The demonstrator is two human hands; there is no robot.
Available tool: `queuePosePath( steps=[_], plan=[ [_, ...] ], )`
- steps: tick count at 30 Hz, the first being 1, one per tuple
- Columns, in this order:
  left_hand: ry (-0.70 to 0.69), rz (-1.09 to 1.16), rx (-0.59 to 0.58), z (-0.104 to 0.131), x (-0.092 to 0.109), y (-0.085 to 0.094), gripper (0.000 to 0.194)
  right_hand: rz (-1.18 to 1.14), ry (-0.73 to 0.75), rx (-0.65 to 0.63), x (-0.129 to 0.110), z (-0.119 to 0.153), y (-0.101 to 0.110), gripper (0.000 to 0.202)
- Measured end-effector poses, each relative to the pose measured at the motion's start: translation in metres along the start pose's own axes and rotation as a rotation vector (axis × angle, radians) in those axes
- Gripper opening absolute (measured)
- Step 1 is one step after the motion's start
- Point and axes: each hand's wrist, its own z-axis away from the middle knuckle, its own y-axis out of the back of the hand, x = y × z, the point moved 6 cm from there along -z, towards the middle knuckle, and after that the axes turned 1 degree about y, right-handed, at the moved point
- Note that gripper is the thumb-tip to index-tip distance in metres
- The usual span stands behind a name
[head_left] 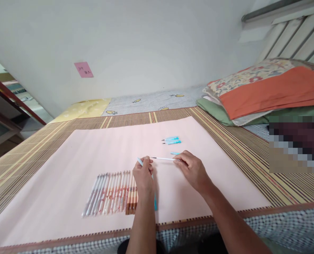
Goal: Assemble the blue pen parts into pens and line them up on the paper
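Observation:
My left hand (144,173) is closed around a light blue pen barrel (140,161) whose end sticks up past the fingers. Between finger and thumb, my right hand (190,166) pinches a thin white pen refill (163,158); its dark tip points left, close to my left fingertips. A blue pen part (175,153) lies just behind my right hand. Farther back are a few short blue-and-white pieces with dark tips (172,142). Several pens (110,194) lie side by side left of my left forearm, which partly hides the brown-ended ones (129,201).
A pale pink sheet (66,169) covers part of a striped mat (225,141). Folded orange and floral bedding (268,91) sits at the back right. A white wall with a pink note (84,70) stands behind the bed.

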Motion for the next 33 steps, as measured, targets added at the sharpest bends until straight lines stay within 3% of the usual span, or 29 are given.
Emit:
queuePosePath(
  steps=[7, 19, 28, 33],
  plan=[
    [-0.009, -0.016, 0.005, -0.0018, 0.0058, 0.0039, 0.03, 0.002, 0.013, 0.03, 0.0004, -0.0006, 0.0059, 0.019],
    [-0.007, -0.011, -0.061, 0.0002, 0.0015, -0.0043, 0.03, 0.001, 0.033, -0.001, -0.0026, 0.0011, -0.0024, 0.019],
    [0.031, 0.078, 0.004, -0.0001, 0.0031, 0.0005, 0.036, -0.002, 0.02, 0.027, -0.0012, 0.0007, 0.0028, 0.019],
    [0.036, 0.073, -0.02, 0.0007, 0.003, -0.0028, 0.035, -0.002, 0.013, 0.0, -0.0005, 0.0012, -0.0007, 0.019]
  ],
)
